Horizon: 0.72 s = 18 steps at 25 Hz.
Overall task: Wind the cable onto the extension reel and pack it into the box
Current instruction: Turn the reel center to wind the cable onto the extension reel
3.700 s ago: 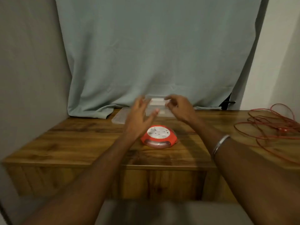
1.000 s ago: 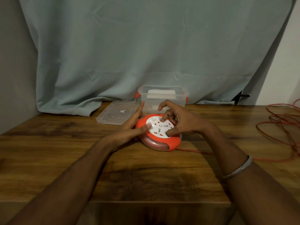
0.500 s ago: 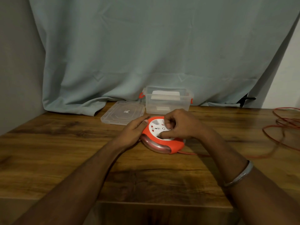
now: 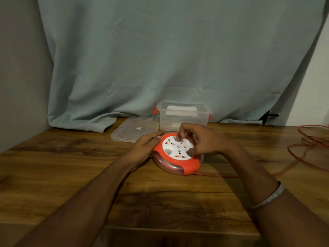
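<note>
Right hand pinching reel face, left hand flat against its side

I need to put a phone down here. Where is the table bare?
Bare wood lies left of the left hand and before the orange reel. Crowded: clear lid and clear box behind, red cable right.

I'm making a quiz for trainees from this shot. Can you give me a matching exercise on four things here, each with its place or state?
1 reel
2 box
3 lid
4 cable

a loose on the table's right side
b flat beside the box
c open, by the curtain
d under both hands

Pairs: 1-d, 2-c, 3-b, 4-a
</note>
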Motion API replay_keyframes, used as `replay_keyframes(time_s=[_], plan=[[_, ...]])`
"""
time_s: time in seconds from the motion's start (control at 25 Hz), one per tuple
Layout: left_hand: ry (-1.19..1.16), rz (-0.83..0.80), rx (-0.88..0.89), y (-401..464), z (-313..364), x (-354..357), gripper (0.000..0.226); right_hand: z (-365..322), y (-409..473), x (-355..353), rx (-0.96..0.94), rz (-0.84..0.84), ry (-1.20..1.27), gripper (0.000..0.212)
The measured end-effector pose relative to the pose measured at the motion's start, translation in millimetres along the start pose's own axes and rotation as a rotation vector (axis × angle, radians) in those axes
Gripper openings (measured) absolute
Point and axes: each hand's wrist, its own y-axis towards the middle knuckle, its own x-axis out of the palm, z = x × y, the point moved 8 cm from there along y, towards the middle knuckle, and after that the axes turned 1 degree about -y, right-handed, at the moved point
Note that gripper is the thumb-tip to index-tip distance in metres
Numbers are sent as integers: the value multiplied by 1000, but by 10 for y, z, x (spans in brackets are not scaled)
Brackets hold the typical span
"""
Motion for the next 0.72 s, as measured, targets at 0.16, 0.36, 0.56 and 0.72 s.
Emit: replay_keyframes(time_s=[0.16,0.36,0.56,0.72], plan=[[-20,15,15,-26,23,-1,34,-10,13,15,-9,5,46,40],[112,71,106,-25,95,-69,39,13,11,33,3,97,21,45],[152,77,116,-6,86,-76,43,-4,11,69,-5,150,-92,46],[186,94,136,-27,118,-73,43,-43,27,76,48,178,-138,54]])
